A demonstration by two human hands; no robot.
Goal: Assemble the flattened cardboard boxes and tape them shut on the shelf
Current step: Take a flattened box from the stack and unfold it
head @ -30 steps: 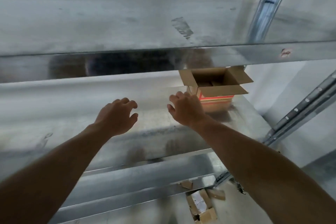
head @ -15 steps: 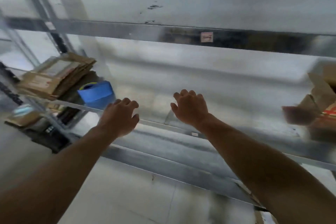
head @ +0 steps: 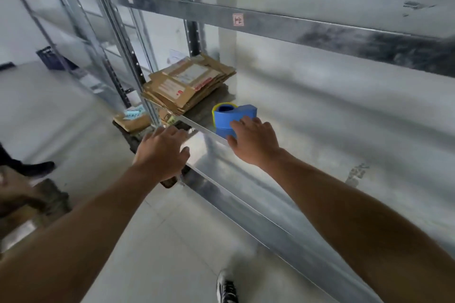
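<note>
A stack of flattened cardboard boxes (head: pixel 189 82) lies at the left end of the metal shelf (head: pixel 320 130). Just right of it stands a blue tape dispenser (head: pixel 232 114) with a yellow rim. My right hand (head: pixel 254 141) reaches over the shelf's front edge, fingers relaxed, close in front of the dispenser and holding nothing. My left hand (head: pixel 161 152) hovers in front of the shelf edge, fingers loosely spread and empty, below the cardboard stack.
A shelf board (head: pixel 283 24) runs overhead. Steel uprights (head: pixel 115 39) stand at the left. More cardboard and papers (head: pixel 133 118) lie on a lower level. Another person's shoe (head: pixel 37 167) is at the far left, my own shoe (head: pixel 226 289) below on the tiled floor.
The view has swung left from the open box to the cardboard stack and tape dispenser. Both hands have moved left with it, still empty; the right hand is now near the dispenser.
</note>
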